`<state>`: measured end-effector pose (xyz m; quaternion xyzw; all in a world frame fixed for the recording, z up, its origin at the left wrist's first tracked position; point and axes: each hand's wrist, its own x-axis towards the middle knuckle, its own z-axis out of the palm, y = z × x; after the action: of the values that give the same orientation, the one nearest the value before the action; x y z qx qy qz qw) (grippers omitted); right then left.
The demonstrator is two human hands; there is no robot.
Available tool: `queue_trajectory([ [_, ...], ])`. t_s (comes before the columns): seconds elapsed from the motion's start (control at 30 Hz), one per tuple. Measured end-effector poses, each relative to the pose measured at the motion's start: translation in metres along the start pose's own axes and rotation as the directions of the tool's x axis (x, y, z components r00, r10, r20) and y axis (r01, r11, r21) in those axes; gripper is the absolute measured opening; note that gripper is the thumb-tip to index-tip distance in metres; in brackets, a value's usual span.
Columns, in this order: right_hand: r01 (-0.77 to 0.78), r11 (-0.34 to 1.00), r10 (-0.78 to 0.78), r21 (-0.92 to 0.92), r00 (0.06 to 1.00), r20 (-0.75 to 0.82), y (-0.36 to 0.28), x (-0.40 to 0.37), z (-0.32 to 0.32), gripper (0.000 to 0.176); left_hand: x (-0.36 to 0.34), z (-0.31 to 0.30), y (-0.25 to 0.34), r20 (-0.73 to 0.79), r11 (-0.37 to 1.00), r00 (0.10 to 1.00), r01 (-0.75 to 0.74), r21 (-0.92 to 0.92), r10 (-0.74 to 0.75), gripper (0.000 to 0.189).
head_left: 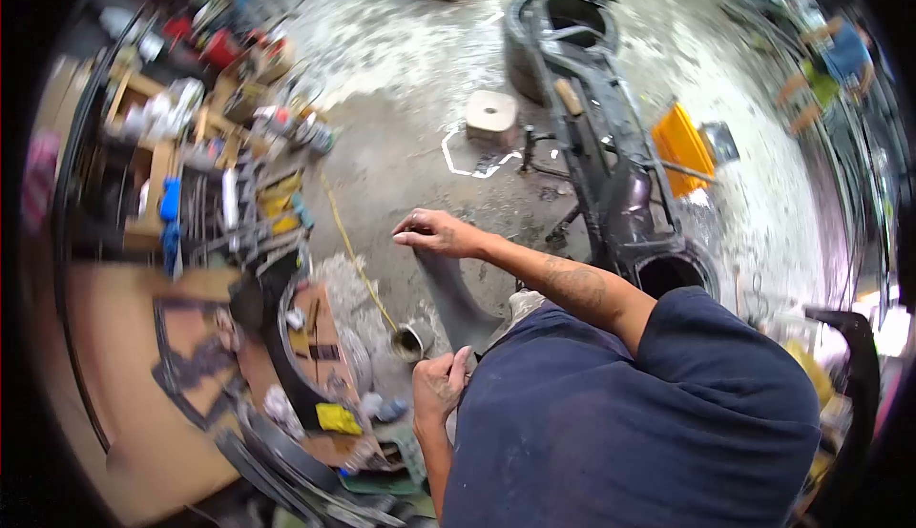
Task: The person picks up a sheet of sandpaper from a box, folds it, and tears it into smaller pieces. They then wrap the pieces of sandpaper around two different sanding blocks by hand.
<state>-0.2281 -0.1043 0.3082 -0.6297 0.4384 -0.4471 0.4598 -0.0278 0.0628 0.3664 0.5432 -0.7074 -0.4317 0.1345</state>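
The right hand has its grip clamped over the top end of a grey panel, which stands upright on the concrete floor just in front of the person. The left hand sits at the panel's lower end, grip curled together with the thumb against it; I cannot tell whether it holds anything. 1 small tin can stands on the floor just beside that hand, at the end of a yellow cord. A black bumper frame lies further out, with an orange crate beside it.
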Motion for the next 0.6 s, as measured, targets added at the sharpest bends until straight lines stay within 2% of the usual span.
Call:
queue_trajectory([
  [0.03,0.103,0.993,-0.107,-0.050,0.990,-0.091,0.013,0.000,-0.012,0.038,0.015,0.000,0.009,0.047,0.999,0.998,-0.029,0.020,0.028,0.039],
  [0.1,0.051,0.990,-0.085,-0.133,0.961,-0.264,0.029,-0.003,-0.041,0.035,0.042,0.002,0.031,0.018,0.998,0.998,-0.055,0.009,0.055,0.040],
  [0.13,0.034,0.990,-0.074,-0.137,0.950,-0.305,0.030,-0.008,-0.057,0.035,0.056,0.002,0.036,0.058,0.999,0.998,-0.036,0.026,0.034,0.040],
  [0.2,-0.142,0.969,0.213,0.200,0.892,-0.399,0.032,-0.019,-0.091,0.032,0.082,0.009,0.040,0.135,0.997,0.988,-0.076,0.031,0.071,0.040],
  [0.3,-0.149,0.965,0.237,0.216,0.850,-0.471,0.045,-0.038,-0.140,0.030,0.121,0.014,0.064,0.295,0.994,0.952,-0.099,0.049,0.080,0.039],
  [0.33,-0.125,0.947,0.262,0.295,0.832,-0.490,0.043,-0.048,-0.157,0.030,0.134,0.015,0.067,0.347,0.997,0.934,-0.080,-0.016,0.081,0.038],
  [0.37,-0.121,0.946,0.273,0.300,0.793,-0.544,0.038,-0.058,-0.174,0.030,0.148,0.015,0.068,0.402,0.995,0.912,-0.056,-0.078,0.083,0.037],
  [0.4,-0.091,0.957,0.239,0.277,0.788,-0.568,0.033,-0.070,-0.191,0.028,0.166,0.009,0.065,0.411,0.995,0.908,-0.058,-0.076,0.085,0.043],
  [0.43,-0.067,0.966,0.207,0.251,0.781,-0.589,0.030,-0.084,-0.205,0.027,0.190,0.005,0.060,0.420,0.985,0.904,-0.012,-0.174,0.085,0.051],
  [0.47,-0.073,0.965,0.221,0.251,0.740,-0.635,0.027,-0.097,-0.217,0.027,0.208,0.003,0.081,0.363,0.976,0.922,-0.057,-0.211,0.133,0.065],
  [0.5,-0.080,0.968,0.221,0.240,0.730,-0.647,0.025,-0.109,-0.228,0.028,0.232,0.002,0.089,0.298,0.980,0.941,-0.117,-0.162,0.161,0.062],
  [0.53,-0.087,0.970,0.219,0.228,0.723,-0.656,0.024,-0.120,-0.236,0.029,0.257,-0.002,0.100,0.353,0.984,0.919,-0.158,-0.079,0.175,0.047],
  [0.6,-0.069,0.967,0.222,0.247,0.706,-0.672,0.028,-0.136,-0.245,0.030,0.298,0.018,0.130,0.327,0.899,0.844,-0.437,-0.039,0.425,0.039],
])
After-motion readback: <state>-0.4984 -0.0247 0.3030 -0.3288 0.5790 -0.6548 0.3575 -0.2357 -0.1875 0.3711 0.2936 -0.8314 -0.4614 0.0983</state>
